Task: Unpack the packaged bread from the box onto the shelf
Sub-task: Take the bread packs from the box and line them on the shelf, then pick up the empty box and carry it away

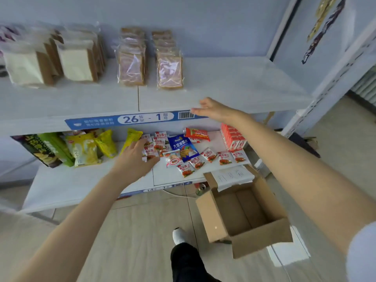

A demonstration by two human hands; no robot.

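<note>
Two rows of brown packaged bread (pixel 170 72) (pixel 131 68) stand on the upper shelf (pixel 234 86), with white packaged bread (pixel 77 64) in rows to their left. The cardboard box (pixel 244 212) sits open on the floor at the lower right, and I see nothing inside it. My right hand (pixel 211 108) hovers with fingers straight at the upper shelf's front edge, holding nothing. My left hand (pixel 136 157) is spread open in front of the lower shelf (pixel 81 186), over some small red snack packets.
The lower shelf carries green and yellow snack bags (pixel 85 149), a blue chip bag (pixel 184 147), several small red packets (pixel 207 154) and red cartons (pixel 233 136). A white post (pixel 317 92) stands at the right. My shoe (pixel 179 237) is on the tiled floor beside the box.
</note>
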